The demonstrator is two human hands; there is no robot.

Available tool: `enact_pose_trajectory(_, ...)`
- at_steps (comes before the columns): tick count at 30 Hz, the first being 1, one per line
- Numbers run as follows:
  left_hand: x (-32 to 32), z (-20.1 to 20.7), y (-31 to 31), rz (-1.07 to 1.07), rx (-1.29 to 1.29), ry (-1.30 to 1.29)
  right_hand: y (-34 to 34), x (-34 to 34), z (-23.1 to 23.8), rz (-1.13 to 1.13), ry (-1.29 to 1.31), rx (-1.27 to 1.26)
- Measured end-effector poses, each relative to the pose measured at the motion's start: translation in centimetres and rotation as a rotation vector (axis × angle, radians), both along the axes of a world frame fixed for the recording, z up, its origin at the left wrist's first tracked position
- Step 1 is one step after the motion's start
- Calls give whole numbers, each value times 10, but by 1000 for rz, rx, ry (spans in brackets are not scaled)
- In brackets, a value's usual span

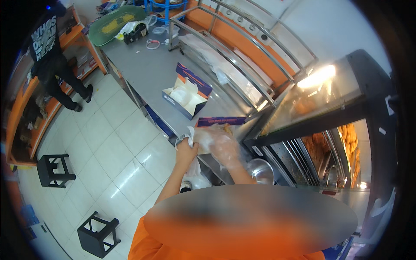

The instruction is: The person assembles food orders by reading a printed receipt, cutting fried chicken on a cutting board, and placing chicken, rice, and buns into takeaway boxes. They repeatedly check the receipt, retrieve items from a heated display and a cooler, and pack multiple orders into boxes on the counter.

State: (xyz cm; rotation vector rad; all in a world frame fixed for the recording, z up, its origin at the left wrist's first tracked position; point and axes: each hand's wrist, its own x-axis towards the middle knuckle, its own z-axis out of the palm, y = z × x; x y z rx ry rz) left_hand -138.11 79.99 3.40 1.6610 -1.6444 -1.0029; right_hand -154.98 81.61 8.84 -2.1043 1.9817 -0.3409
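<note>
My left hand [186, 151] is bare and closed around something white and thin [191, 131], like paper or a bag; its exact kind is unclear. My right hand [224, 149] wears a clear plastic glove and is smeared by motion, so its fingers do not show well. It reaches over the near part of an open carton [221, 121] with a purple lid and some brownish food inside. Beyond both hands, a second open carton [190, 110], dark blue and orange, stands on the metal counter [149, 89] with white paper inside.
To my right stands a lit glass food warmer [320, 143] with browned food, and a metal bowl [261, 170] beside it. A steel rack [236, 54] runs along the back. At left are two black stools [99, 234] on the tiled floor and a person in dark clothes [54, 65].
</note>
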Motion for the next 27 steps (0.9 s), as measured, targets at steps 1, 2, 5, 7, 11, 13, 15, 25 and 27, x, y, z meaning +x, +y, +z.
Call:
enact_pose_trajectory(1, 1, -1, -2, -1, 70, -8, -1, 4, 1, 155, 59, -50)
enact_pose_trajectory(2, 3, -2, -3, 5, 85, -15, -2, 8, 0, 294, 110, -72)
enact_pose_trajectory(5, 5, -6, -6, 59, 114, 44, -7, 23, -8, 128, 349, -165)
enact_pose_trajectory(7, 5, -10, -5, 90, 109, 55, -10, 33, -13, -93, 318, -130)
enact_pose_trajectory(11, 2, -20, -5, 82, 24, -2, -19, 43, -9, -269, 243, -176)
enact_pose_trajectory(13, 1, -18, -7, 58, -22, -20, -19, 40, 6, -304, 123, -125)
enact_pose_trajectory(15, 2, -6, -8, 15, -82, -91, -3, 26, 30, -292, -33, -48)
enact_pose_trajectory(25, -132, 185, 244, -733, 433, 1083, 484, -241, 118, -889, -1382, 221)
enact_pose_trajectory(27, -197, 197, 312, -963, 705, 857, 600, -296, 97, -1102, -1206, -15)
